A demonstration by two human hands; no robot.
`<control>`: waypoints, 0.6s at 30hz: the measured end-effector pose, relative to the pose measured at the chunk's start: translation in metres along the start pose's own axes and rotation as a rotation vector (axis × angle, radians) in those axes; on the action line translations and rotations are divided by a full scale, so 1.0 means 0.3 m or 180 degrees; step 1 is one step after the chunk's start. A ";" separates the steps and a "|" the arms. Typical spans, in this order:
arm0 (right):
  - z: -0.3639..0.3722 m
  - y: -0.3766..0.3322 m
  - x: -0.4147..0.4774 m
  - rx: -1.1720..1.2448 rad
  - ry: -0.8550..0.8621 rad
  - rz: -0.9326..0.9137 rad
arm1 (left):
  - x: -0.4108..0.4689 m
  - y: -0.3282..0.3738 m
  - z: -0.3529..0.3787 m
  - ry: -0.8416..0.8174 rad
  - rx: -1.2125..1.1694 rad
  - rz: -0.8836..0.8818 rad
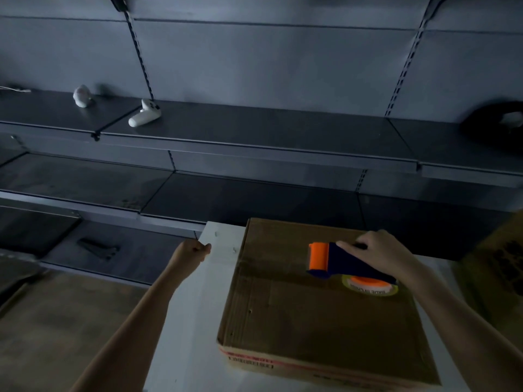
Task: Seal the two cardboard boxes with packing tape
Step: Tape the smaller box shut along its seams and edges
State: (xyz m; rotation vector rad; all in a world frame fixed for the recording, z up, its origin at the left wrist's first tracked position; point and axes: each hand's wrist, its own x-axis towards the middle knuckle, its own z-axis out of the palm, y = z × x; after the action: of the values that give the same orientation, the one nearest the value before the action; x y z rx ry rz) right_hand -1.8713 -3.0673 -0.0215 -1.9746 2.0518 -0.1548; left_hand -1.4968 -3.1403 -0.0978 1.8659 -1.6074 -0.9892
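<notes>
Cardboard box (pixel 311 321) awaits tape: our right hand (pixel 379 253) grips the dispenser (pixel 339 264), left hand (pixel 192 250) the worktop (pixel 198 306) edge; next, we'd press and pull.

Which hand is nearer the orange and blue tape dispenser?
Right. Right hand grips the tape dispenser on the brown cardboard box; left hand holds the white table edge left of it.

White table (pixel 184 335) carries closed cardboard box (pixel 311 321); dark shelf (pixel 254 123) behind holds white controller (pixel 144 114).
</notes>
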 end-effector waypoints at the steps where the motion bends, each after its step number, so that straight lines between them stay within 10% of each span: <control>1: 0.003 0.002 0.002 -0.0027 -0.0006 0.0000 | -0.003 0.005 0.005 0.0004 0.0019 0.0020; 18: 0.012 0.039 -0.003 0.0071 -0.0043 0.0054 | -0.016 -0.017 0.086 -0.0104 -0.0040 -0.0058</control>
State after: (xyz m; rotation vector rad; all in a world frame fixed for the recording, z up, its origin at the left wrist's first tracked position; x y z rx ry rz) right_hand -1.8815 -3.0652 -0.0279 -1.9392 2.0490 -0.1596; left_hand -1.5140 -3.1322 -0.1167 1.8682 -1.6020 -1.0403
